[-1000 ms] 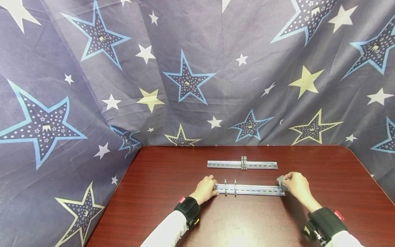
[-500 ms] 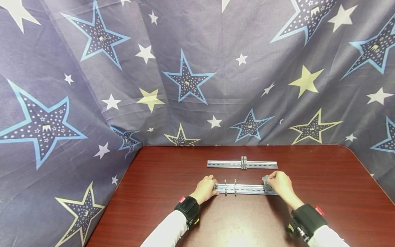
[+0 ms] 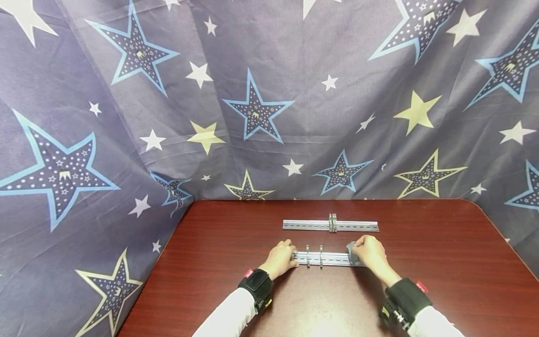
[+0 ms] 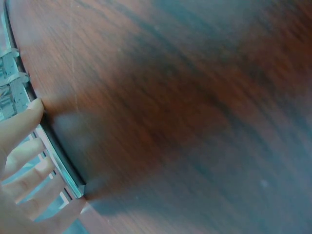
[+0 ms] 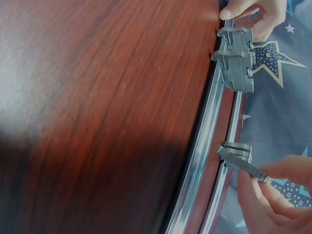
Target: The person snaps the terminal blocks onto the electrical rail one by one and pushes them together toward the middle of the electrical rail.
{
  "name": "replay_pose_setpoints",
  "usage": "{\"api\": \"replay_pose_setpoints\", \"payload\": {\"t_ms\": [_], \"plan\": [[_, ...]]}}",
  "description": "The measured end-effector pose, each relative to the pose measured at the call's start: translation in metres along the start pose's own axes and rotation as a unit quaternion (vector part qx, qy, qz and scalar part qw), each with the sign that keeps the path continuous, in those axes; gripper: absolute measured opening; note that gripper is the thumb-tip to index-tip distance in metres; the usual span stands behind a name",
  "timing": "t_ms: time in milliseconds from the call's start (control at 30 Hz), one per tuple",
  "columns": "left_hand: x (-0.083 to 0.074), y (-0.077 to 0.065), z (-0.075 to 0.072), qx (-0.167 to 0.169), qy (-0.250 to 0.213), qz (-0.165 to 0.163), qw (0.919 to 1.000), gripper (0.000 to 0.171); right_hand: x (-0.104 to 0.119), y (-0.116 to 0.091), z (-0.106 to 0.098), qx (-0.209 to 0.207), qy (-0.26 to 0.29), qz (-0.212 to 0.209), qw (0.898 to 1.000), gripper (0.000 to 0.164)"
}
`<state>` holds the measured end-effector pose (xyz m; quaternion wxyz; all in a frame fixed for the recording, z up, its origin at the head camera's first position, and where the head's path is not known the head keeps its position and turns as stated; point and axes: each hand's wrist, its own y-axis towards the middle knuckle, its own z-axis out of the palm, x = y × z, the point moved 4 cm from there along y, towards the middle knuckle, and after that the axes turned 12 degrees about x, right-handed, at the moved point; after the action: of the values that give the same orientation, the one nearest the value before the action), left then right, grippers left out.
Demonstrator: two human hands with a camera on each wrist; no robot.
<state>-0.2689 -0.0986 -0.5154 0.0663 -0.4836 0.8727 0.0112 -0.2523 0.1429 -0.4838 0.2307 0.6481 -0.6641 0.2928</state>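
My left hand (image 3: 280,259) grips the left end of the near DIN rail (image 3: 335,259), thumb (image 4: 29,112) at its front edge and fingers behind. Two thin grey terminal blocks stand upright across this rail, one (image 3: 308,256) close to my left hand and another (image 3: 321,256) slightly to its right. Between thumb and fingertips my right hand (image 3: 371,252) pinches another flat grey terminal block (image 5: 243,164). In the head view it overlaps the rail right of the mounted pair; whether it touches the rail I cannot tell. Some left fingertips are hidden behind the rail.
A second DIN rail (image 3: 305,225) lies parallel, farther back, with a close group of terminal blocks (image 3: 333,223) near its middle. The brown wooden table (image 3: 236,224) ends at a star-patterned cloth (image 3: 269,154) behind and at the sides.
My right hand has moved left along the near rail, carrying the pinched terminal block from the rail's right end toward the mounted pair. My left hand has stayed in place.
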Motion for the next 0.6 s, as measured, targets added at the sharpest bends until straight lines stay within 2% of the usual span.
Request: {"api": "replay_pose_setpoints", "payload": {"t_ms": [600], "plan": [[0.002,0.001,0.002,0.006,0.005,-0.004,1.0,0.031,0.015,0.008,0.023,0.012,-0.025,-0.024,0.999,0.005]]}}
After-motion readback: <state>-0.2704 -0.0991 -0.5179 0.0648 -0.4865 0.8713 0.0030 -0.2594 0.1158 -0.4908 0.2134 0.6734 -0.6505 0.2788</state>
